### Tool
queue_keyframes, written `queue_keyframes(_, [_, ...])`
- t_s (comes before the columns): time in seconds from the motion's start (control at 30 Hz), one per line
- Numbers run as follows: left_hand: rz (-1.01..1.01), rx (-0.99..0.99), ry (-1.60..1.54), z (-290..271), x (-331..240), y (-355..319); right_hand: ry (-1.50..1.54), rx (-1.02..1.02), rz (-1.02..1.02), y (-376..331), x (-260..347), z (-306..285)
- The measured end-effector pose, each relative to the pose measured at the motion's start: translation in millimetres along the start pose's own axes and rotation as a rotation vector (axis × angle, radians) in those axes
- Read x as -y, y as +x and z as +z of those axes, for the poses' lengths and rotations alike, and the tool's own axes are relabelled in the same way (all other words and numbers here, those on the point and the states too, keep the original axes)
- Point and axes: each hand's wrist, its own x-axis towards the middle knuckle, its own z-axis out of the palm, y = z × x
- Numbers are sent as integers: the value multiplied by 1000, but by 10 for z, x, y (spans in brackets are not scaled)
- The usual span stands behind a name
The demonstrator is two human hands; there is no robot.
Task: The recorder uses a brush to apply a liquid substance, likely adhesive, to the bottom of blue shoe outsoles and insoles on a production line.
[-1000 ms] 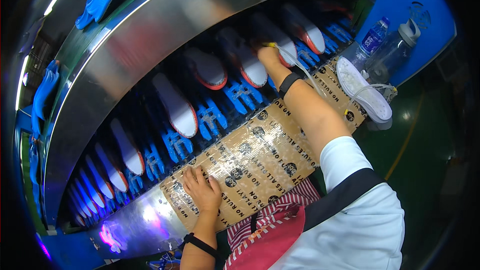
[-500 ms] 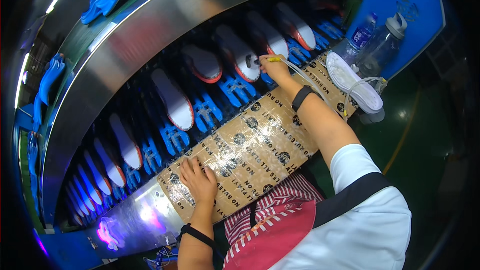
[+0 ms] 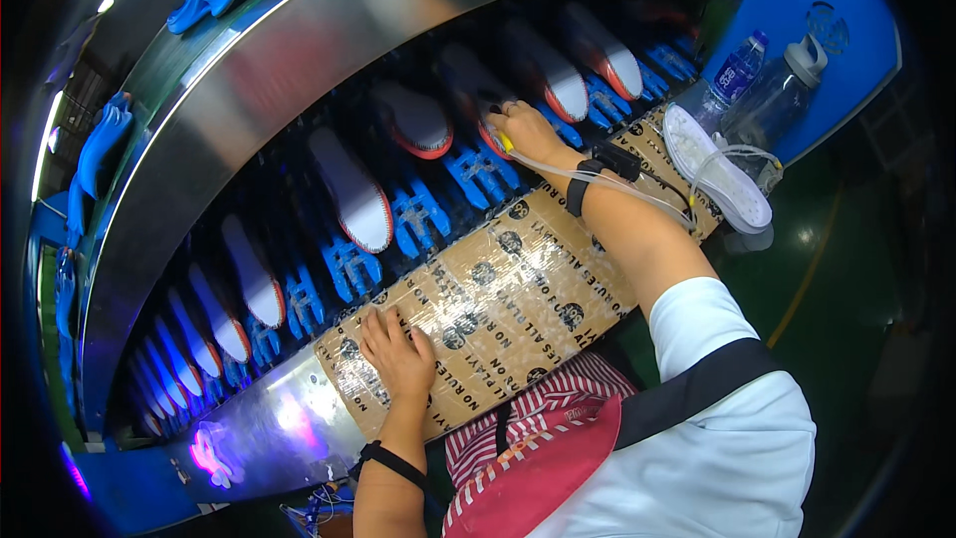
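So, your right grip [image 3: 528, 130] pinched on yellow-tipped tube [image 3: 506, 142], over near end of red-edged sole [image 3: 466, 72], long axis running away up-left. Your left hand [image 3: 400, 354] farther off, fingers loosely apart on cardboard [image 3: 528, 284].

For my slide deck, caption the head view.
Left hand resting on patterned brown sheet, right hand at a red-edged shoe piece.
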Motion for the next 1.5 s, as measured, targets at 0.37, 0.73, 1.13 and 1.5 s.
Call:
queue_keyframes(0.37, [33,-49,8,17,-6,-16,83,328,4,-401,-29,-433])
queue_keyframes(0.73, [49,-96,-9,41,2,-33,1689,-62,836,-708,383,-1098])
queue_keyframes(1.13, [46,-127,26,60,22,-70,1280,-121,542,-1258,880,-1867])
queue_keyframes(1.5, [53,-147,30,73,-11,-80,1060,-183,403,-1747,1160,-2193])
